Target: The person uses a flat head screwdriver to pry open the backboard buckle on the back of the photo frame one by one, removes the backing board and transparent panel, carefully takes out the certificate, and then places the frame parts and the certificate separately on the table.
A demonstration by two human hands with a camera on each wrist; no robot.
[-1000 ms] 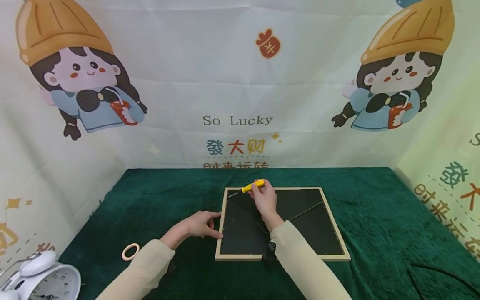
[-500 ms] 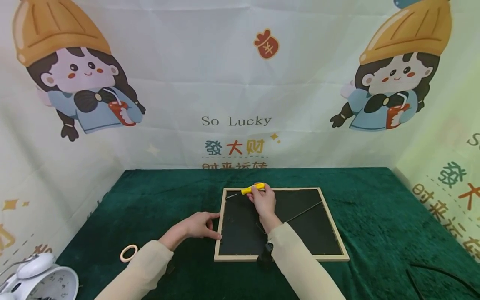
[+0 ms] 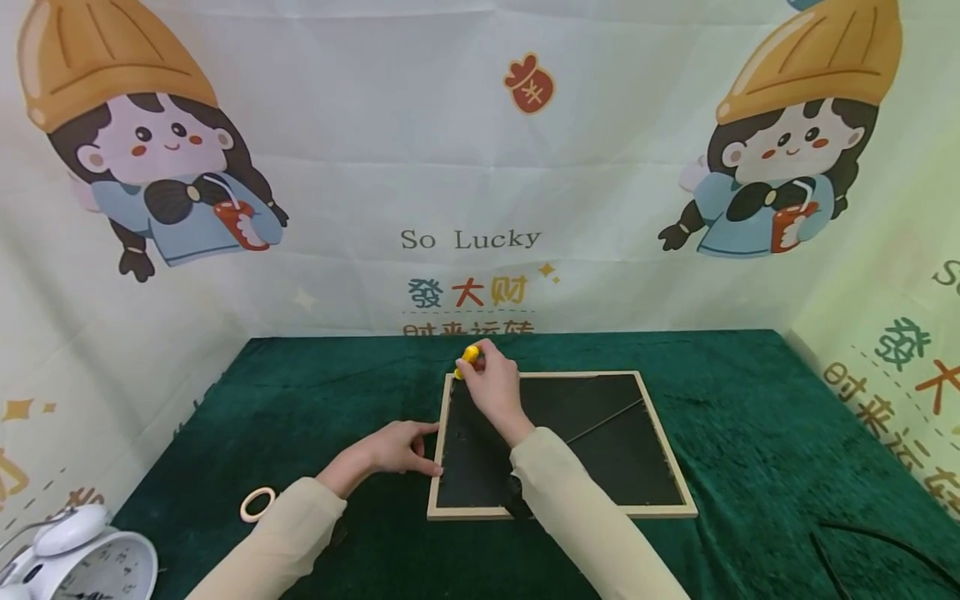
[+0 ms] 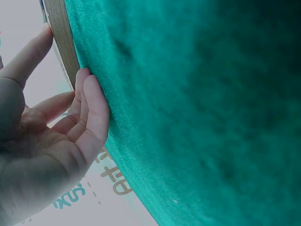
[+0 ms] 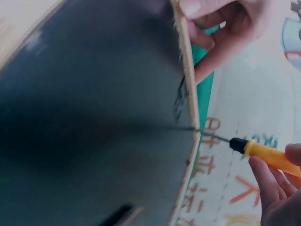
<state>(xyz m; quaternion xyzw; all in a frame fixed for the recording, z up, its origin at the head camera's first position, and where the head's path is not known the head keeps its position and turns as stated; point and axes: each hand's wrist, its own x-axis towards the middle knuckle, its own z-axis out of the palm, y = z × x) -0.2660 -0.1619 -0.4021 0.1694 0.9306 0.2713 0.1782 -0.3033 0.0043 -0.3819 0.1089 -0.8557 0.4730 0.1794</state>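
A picture frame (image 3: 570, 512) with a pale wooden rim and a dark backing lies on the green cloth. My left hand (image 3: 393, 448) rests thumb and index finger, spread apart, against its left rail; the left wrist view shows the other fingers of this hand (image 4: 51, 136) bent loosely beside the wood (image 4: 63, 35). With my right hand (image 3: 495, 387) I pinch a yellow-handled screwdriver (image 3: 469, 354) over the frame's far left corner. Seen from the right wrist, the screwdriver (image 5: 268, 155) has its thin shaft reaching the rail near that corner; exact tip contact is unclear.
A thin cord (image 3: 606, 421) runs diagonally over the backing. Left of the left forearm lies a wooden ring (image 3: 258, 491), with a white alarm clock (image 3: 112, 562) at the near left corner. Black cable-like strips (image 3: 885, 537) lie at the near right.
My right hand has moved left and away from me, swinging the screwdriver from nearly level over the backing to a steeper stance at the far left corner. My left hand has stayed at the rail.
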